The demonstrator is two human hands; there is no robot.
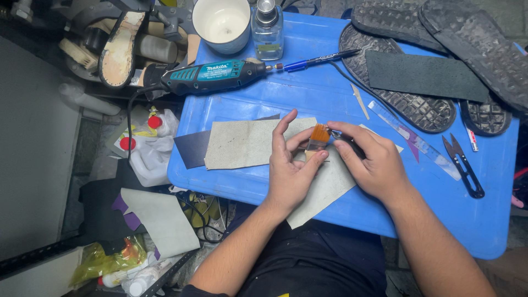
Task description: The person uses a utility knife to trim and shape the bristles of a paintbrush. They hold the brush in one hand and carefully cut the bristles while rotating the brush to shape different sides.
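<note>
My left hand (290,165) pinches a small pale piece (311,155) between thumb and fingers, over a grey sheet (242,142) lying on the blue tray (330,93). My right hand (374,159) grips a small brush by its dark handle, and the orange bristles (320,133) touch the top of the pale piece. A second grey sheet (324,190) lies under both hands and hangs over the tray's near edge. A dark blue sheet (191,147) pokes out at the left of the grey one.
A teal rotary tool (212,75), a blue pen (319,59), a white cup (222,23) and a glass bottle (268,30) lie at the tray's back. Black soles (423,104), a clear ruler (412,140) and black snips (465,165) sit right.
</note>
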